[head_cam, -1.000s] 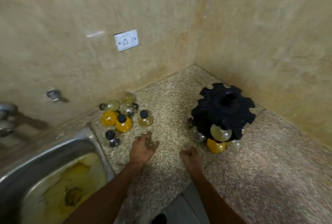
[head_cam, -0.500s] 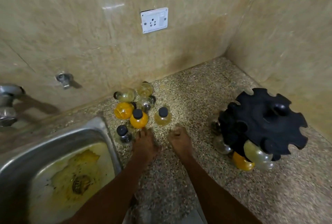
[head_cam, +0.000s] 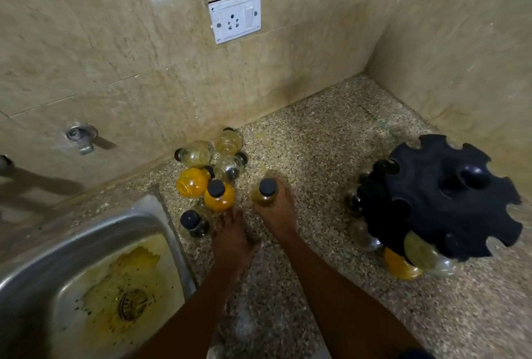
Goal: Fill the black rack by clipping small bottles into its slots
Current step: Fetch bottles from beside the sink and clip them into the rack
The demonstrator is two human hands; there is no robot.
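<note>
The black rack (head_cam: 449,194) stands at the right of the counter, with an orange bottle (head_cam: 398,268), a pale one (head_cam: 419,249) and a clear one (head_cam: 363,236) clipped under its lower tier. Its upper slots show no bottles. Several loose bottles (head_cam: 198,154) huddle by the back wall. My right hand (head_cam: 277,213) is closed around an upright pale yellow bottle (head_cam: 263,196) with a black cap. My left hand (head_cam: 230,239) lies flat on the counter, fingertips at the base of an upright orange bottle (head_cam: 220,200).
A steel sink (head_cam: 161,216) with a stained basin lies at the lower left, its rim close to a dark-capped bottle (head_cam: 194,223). Tiled walls meet in a corner behind the rack. A white socket (head_cam: 234,16) and a metal tap fitting (head_cam: 82,135) sit on the back wall.
My right hand reached forward and closed on the pale yellow bottle. My left hand slid up to the orange bottle. The view swung left and closer to the loose bottles.
</note>
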